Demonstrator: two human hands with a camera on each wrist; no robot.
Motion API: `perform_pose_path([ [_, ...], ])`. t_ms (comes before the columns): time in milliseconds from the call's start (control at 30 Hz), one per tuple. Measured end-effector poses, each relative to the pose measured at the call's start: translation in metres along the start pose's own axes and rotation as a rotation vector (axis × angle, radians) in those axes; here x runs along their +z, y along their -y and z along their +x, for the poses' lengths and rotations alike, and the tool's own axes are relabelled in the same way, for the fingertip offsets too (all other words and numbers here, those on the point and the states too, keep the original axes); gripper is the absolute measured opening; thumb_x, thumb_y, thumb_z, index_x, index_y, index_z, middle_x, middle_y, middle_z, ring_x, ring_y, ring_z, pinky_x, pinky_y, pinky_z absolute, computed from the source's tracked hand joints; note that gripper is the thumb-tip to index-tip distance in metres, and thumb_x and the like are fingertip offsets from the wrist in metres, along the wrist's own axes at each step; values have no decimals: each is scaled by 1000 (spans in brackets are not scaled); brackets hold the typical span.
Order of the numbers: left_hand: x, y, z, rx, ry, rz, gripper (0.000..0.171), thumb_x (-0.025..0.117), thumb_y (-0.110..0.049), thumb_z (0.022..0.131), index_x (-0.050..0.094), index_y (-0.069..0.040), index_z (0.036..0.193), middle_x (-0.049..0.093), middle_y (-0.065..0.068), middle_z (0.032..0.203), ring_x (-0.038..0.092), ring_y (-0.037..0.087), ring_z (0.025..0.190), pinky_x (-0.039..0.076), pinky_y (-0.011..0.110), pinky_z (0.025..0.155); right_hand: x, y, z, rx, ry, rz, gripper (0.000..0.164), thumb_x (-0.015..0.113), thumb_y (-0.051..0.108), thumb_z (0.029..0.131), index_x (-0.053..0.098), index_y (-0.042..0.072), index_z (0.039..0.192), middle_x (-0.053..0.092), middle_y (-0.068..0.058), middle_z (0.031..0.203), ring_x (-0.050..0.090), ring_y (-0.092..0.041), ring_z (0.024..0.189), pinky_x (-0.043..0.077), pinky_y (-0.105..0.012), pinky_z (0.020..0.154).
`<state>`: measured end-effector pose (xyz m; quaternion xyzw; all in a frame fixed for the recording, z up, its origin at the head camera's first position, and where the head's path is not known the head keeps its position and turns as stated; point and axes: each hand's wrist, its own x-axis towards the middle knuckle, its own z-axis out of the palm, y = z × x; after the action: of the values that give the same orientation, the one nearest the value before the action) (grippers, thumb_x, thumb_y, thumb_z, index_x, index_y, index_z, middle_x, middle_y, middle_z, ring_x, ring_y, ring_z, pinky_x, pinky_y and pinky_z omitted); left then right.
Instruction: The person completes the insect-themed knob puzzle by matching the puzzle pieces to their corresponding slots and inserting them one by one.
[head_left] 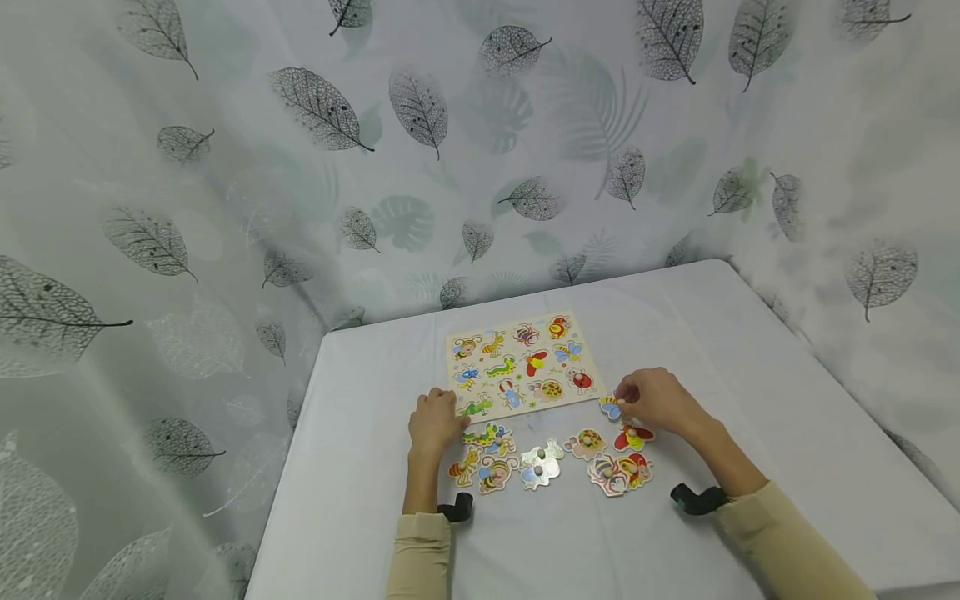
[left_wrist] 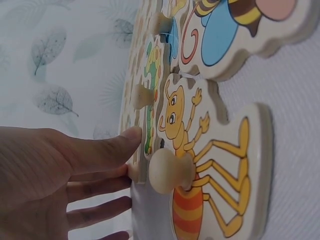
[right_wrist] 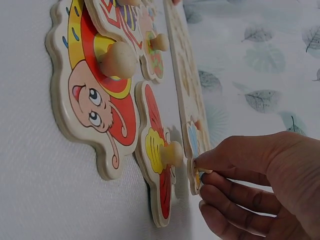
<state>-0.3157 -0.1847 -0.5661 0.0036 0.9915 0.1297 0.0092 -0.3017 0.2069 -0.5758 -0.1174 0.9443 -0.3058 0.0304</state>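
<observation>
Head view: the right hand [head_left: 662, 400] pinches a blue-winged piece [head_left: 611, 408] just beside the board's [head_left: 531, 403] 4 o'clock corner; whether those touch, I cannot tell. In the right wrist view its long axis runs roughly 12 to 6, blue wing towards 12. The left hand [head_left: 437, 421], fingers fairly straight, rests at the board's 7 o'clock corner. Loose pieces [head_left: 495, 475] lie at 6. The worktop's [head_left: 750, 392] far edge runs near at 12, with wider room towards 3.
</observation>
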Motion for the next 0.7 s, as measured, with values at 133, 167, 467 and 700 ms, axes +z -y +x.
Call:
perform_pose_path([
  [133, -1, 0, 0, -3, 3, -9, 50, 86, -30, 87, 71, -4, 126, 65, 17, 132, 59, 38, 118, 54, 55, 93, -1, 0, 1, -11, -6, -2, 11, 81, 11, 86, 79, 7, 96, 69, 3, 82, 60, -15, 76, 54, -32, 70],
  [167, -1, 0, 0, -5, 4, -11, 50, 86, -30, 87, 71, -4, 127, 65, 17, 132, 59, 38, 118, 54, 55, 93, -1, 1, 1, -17, -7, -1, 11, 81, 11, 86, 79, 7, 96, 69, 3, 82, 60, -15, 76, 55, -32, 70],
  [467, 0, 0, 0, -2, 1, -9, 49, 86, -31, 87, 72, -5, 125, 65, 16, 131, 59, 37, 117, 54, 55, 92, 0, 5, 6, -42, -28, -2, 11, 81, 12, 86, 79, 8, 96, 70, 4, 83, 62, -15, 77, 57, -34, 74],
  [700, -2, 0, 0, 0, 7, -6, 50, 86, -31, 87, 71, -4, 127, 65, 17, 132, 59, 37, 117, 54, 55, 93, -3, 11, 15, -55, -34, -19, 11, 81, 12, 87, 79, 8, 97, 70, 3, 84, 61, -14, 77, 57, -35, 75],
])
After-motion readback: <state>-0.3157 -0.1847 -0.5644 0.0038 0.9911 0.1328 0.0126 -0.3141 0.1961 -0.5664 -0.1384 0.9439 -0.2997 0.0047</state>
